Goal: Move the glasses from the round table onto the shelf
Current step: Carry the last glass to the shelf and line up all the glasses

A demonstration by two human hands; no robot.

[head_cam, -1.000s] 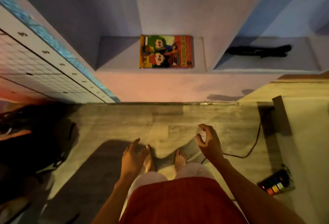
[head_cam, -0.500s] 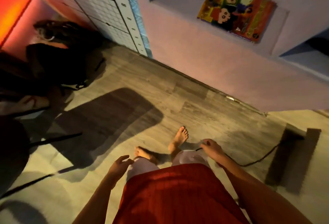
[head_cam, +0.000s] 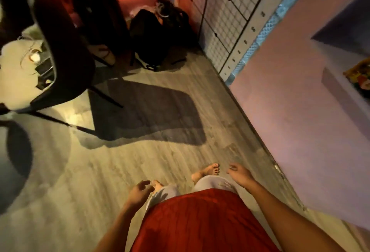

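Note:
No glasses show in the head view. My left hand [head_cam: 138,190] hangs low in front of my red shirt, fingers apart and empty. At about the same height my right hand [head_cam: 239,173] is also open and holds nothing. The shelf niche [head_cam: 338,83] in the pink wall is at the far right edge, with a colourful book [head_cam: 360,77] lying in it. A pale tabletop [head_cam: 14,71] with a cable and small items peeks out at the far left, behind a dark chair [head_cam: 64,55].
Black bags [head_cam: 152,37] lie on the wooden floor against the red-lit wall, beside a white gridded cabinet [head_cam: 226,17]. The chair's thin legs [head_cam: 66,121] reach onto the floor. My bare feet [head_cam: 208,170] stand near the pink wall's base.
The view has swung left, away from the shelf niches towards the chair and bags. My right hand has uncurled from a loose fist, and both hands stay low.

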